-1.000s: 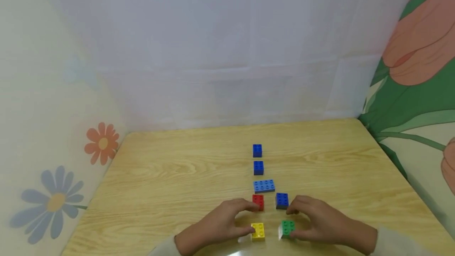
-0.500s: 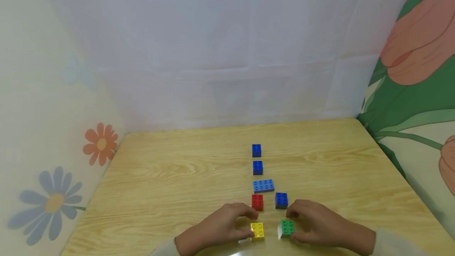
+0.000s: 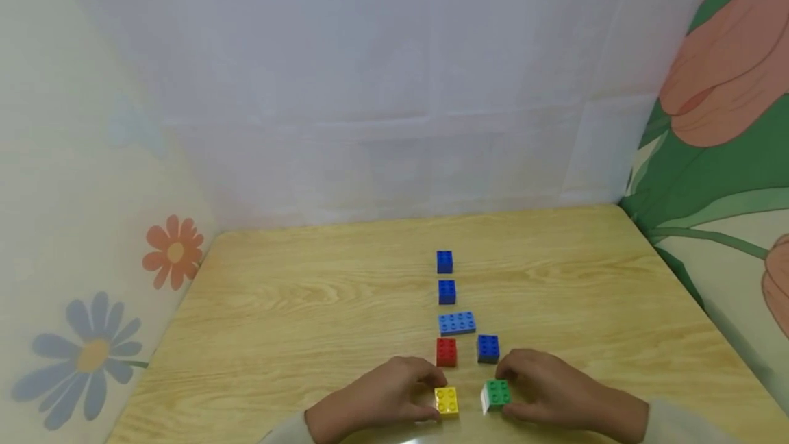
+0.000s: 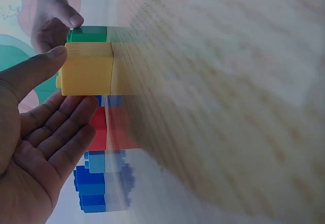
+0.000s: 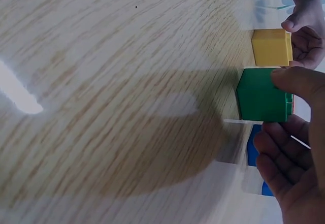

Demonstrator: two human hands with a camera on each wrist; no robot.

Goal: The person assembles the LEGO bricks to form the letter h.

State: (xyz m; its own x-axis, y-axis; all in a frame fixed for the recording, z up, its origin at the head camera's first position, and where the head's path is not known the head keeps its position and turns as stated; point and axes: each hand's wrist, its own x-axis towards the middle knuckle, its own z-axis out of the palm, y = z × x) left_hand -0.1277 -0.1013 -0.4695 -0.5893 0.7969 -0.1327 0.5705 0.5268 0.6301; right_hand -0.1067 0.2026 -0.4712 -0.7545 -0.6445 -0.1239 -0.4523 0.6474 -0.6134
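Observation:
In the head view a yellow toy building brick (image 3: 446, 403) sits near the table's front edge. My left hand (image 3: 394, 392) pinches it, thumb on the near side and fingertips on the far side. To its right is a green brick (image 3: 498, 395), which my right hand (image 3: 548, 386) pinches between thumb and fingers. A small gap separates the two bricks. The left wrist view has the thumb against the yellow brick (image 4: 87, 70) with fingers across from it. In the right wrist view, thumb and fingertips meet opposite sides of the green brick (image 5: 263, 96).
Just beyond the hands are a red brick (image 3: 446, 352) and a dark blue brick (image 3: 488, 349). Farther back lie a long light blue brick (image 3: 457, 323) and two small blue bricks, one nearer (image 3: 446, 292) and one farther (image 3: 444, 262). A white sheet (image 3: 370, 88) hangs behind the wooden table (image 3: 296, 279).
The left fingers have drawn back from the red brick and come together on the yellow one. The right fingers have moved nearer and tightened on the green brick, which has shifted very slightly.

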